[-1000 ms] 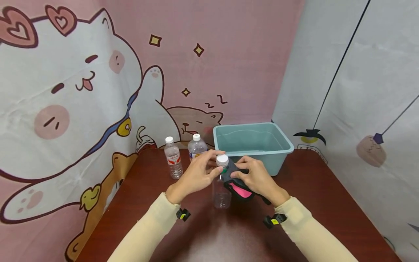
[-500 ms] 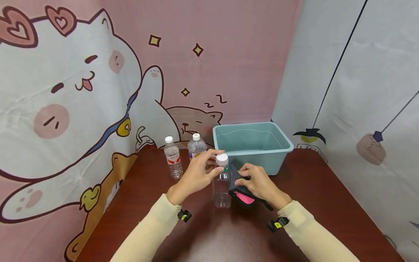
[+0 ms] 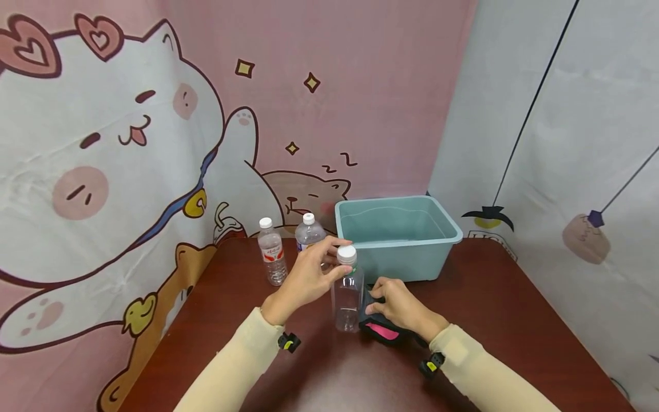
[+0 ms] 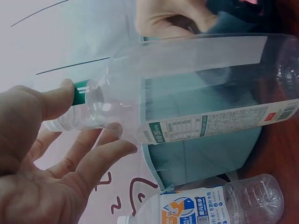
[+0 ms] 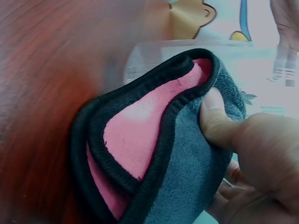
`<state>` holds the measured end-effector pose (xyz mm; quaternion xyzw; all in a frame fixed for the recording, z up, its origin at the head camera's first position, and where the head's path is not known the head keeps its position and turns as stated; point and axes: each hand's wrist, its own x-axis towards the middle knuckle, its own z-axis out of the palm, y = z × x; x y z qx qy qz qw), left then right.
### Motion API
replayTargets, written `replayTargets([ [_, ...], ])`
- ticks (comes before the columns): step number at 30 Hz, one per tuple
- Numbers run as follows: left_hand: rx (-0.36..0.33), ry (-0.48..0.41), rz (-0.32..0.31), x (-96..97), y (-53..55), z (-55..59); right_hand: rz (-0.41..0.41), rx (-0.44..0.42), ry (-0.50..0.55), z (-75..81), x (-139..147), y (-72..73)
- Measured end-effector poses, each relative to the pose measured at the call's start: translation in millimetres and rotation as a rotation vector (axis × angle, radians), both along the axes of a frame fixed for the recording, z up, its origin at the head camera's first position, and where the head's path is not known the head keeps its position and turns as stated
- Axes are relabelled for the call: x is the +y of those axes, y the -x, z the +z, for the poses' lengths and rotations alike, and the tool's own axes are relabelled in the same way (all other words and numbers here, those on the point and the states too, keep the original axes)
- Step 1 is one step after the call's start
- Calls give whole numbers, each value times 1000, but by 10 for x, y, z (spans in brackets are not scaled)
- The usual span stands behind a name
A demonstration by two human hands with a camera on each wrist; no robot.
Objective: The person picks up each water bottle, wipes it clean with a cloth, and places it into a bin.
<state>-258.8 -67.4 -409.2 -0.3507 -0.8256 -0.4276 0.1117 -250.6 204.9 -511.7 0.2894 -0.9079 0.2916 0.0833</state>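
A clear plastic bottle (image 3: pixel 347 303) with a white cap stands upright on the table in the head view. My left hand (image 3: pixel 305 276) holds it by the neck, thumb on one side against the green ring (image 4: pixel 81 92) and fingers on the other. Beside the bottle's lower right side, my right hand (image 3: pixel 405 306) pinches a folded cloth (image 3: pixel 382 331), dark grey with black edging and pink inside. In the right wrist view the thumb presses on the cloth's grey face (image 5: pixel 191 158), with the bottle behind it. Part of the cloth is hidden under the right hand.
A light teal plastic bin (image 3: pixel 407 252) stands behind the hands. Two more clear bottles stand at the back left: one with a red-and-white label (image 3: pixel 273 254), one with a blue-and-orange label (image 4: pixel 196 205). A printed curtain (image 3: pixel 391 103) hangs behind the brown table (image 3: pixel 504 320).
My right hand has moved down with the cloth, from near the bottle's neck to beside its lower part. The left hand keeps its hold; the bottle has stayed almost in place.
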Motion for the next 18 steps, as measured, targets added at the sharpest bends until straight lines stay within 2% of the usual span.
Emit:
replayTargets([
  [8,7,19,8,1,-4,-2,44,41,-128,-195,-72,-12],
  [18,10,18,21,1,-6,-8,38,-23,-64,-162,-55,-27],
])
